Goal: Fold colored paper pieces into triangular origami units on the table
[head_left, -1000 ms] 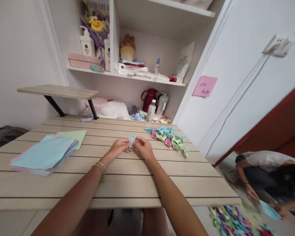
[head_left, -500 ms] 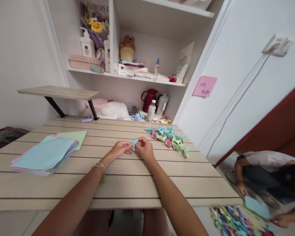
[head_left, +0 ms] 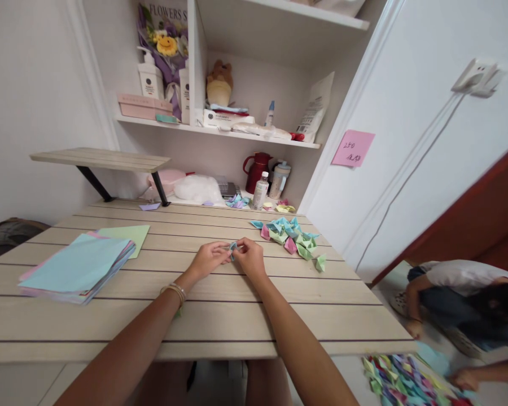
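Note:
Between both hands, above the middle of the slatted table (head_left: 127, 332), is a small folded piece of light blue paper (head_left: 232, 248). My left hand (head_left: 209, 259) pinches its left side, and my right hand (head_left: 249, 256) grips the right side with thumb and fingers. Much of the paper is covered by the fingers. To the right of my right hand lies a pile of folded paper pieces (head_left: 288, 232) in blue, green and pink. On the left rests a stack of coloured paper sheets (head_left: 78, 262), light blue on top, beside a green sheet (head_left: 133, 234).
A plastic bottle (head_left: 260, 192) and a red jug (head_left: 258, 172) stand at the table's back. A small raised shelf (head_left: 101, 159) occupies the back left. At right, a person (head_left: 461, 299) crouches on the floor by many folded papers (head_left: 400, 378).
The blue paper has turned between my fingers and now shows an opened, looped edge. The crouching person's hands and blue sheet have shifted left and down a little.

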{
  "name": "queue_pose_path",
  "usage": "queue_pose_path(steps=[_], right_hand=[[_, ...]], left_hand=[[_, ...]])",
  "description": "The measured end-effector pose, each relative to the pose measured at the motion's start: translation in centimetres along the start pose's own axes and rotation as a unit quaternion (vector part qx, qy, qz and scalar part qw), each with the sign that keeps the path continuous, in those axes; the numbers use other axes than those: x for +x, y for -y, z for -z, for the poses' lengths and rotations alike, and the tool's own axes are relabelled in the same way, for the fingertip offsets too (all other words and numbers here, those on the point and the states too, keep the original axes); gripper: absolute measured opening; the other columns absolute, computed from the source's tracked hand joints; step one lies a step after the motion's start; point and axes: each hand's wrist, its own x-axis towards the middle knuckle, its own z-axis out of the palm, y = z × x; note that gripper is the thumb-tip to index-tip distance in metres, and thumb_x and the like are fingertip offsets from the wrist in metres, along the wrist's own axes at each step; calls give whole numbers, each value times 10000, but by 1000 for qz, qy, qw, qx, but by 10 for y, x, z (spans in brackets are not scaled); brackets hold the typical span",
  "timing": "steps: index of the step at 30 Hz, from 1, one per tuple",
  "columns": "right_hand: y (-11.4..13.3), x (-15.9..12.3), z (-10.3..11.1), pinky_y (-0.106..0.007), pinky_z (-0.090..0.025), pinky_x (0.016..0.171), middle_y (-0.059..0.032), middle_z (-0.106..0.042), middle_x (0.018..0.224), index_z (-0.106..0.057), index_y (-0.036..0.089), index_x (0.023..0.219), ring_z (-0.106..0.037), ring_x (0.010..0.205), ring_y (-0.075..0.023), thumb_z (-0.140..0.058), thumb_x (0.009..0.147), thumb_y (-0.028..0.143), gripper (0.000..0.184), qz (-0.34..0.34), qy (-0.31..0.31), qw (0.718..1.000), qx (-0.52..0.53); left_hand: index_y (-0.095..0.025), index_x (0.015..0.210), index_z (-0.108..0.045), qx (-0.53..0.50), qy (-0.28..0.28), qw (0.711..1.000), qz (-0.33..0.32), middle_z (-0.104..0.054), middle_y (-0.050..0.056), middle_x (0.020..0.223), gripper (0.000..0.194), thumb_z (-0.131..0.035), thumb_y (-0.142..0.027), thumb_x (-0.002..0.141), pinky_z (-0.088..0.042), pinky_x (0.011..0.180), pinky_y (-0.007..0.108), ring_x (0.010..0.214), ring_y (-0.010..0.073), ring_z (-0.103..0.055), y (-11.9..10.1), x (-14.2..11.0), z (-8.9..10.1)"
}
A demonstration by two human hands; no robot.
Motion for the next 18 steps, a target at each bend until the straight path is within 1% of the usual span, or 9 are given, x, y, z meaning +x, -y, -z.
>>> queue_pose_path(steps=[3, 5, 7, 9, 11, 13, 15, 16, 18], right_hand=[[-2, 2, 1, -230, -406, 495, -6, -638, 622, -664, 181, 714, -511, 498, -123, -591, 635, 258, 132, -36, 29, 998, 35], [-2, 4, 1, -248, -446, 537, -25, -670, 708, -671, 178, 765, -562, 560, -142, -634, 614, 281, 187, -64, 52, 992, 97], [-2, 5, 1, -273, -478, 581, -37, -681, 756, -669, 171, 790, -592, 601, -156, -671, 588, 293, 236, -91, 71, 979, 169], [-2, 5, 0, -289, -493, 609, -38, -682, 730, -668, 163, 771, -604, 601, -158, -688, 578, 301, 238, -114, 83, 963, 228], [-2, 5, -1, -293, -498, 627, -32, -679, 687, -665, 157, 738, -607, 591, -153, -699, 571, 304, 225, -131, 86, 952, 264], [-2, 5, -2, -293, -501, 640, -28, -678, 669, -657, 153, 729, -610, 585, -149, -709, 564, 312, 235, -143, 87, 944, 285], [-3, 5, -3, -296, -505, 643, -33, -681, 678, -645, 149, 742, -616, 588, -151, -705, 569, 334, 260, -149, 89, 941, 289], [-3, 4, -3, -296, -508, 638, -37, -682, 688, -639, 148, 755, -619, 591, -154, -694, 582, 349, 271, -147, 89, 944, 283], [-4, 4, -2, -286, -512, 608, -43, -681, 714, -630, 152, 786, -623, 591, -157, -660, 616, 365, 274, -130, 85, 957, 246]], left_hand=[[-119, 1014, -584, 6, -7, 1000, -15, -678, 74, 722, 389, -647, -296, 674, -525, 668, 308, 683, 180, -655, 1, 1, 2], [-131, 1004, -585, -1, -17, 1000, -24, -673, 56, 705, 363, -633, -273, 674, -529, 666, 307, 672, 171, -653, 1, 3, 4], [-129, 966, -596, -16, -34, 999, -28, -673, 50, 697, 329, -624, -269, 670, -532, 663, 310, 662, 169, -652, 1, 5, 6], [-120, 917, -614, -31, -51, 998, -27, -679, 60, 702, 302, -625, -281, 662, -534, 657, 312, 657, 176, -654, 0, 6, 7], [-109, 880, -629, -45, -61, 997, -23, -685, 72, 706, 292, -633, -292, 653, -533, 649, 310, 647, 181, -656, -2, 6, 7], [-103, 852, -639, -51, -66, 996, -23, -688, 77, 701, 279, -637, -297, 650, -532, 642, 304, 637, 181, -655, -3, 6, 6], [-103, 837, -649, -42, -64, 997, -30, -690, 76, 699, 265, -631, -296, 658, -531, 639, 298, 639, 180, -655, -4, 6, 6], [-104, 842, -652, -34, -60, 997, -36, -690, 73, 697, 262, -628, -293, 661, -530, 638, 295, 644, 179, -655, -5, 5, 5], [-110, 872, -652, -13, -46, 998, -49, -689, 65, 694, 268, -620, -283, 669, -528, 633, 285, 649, 175, -653, -5, 4, 4]])
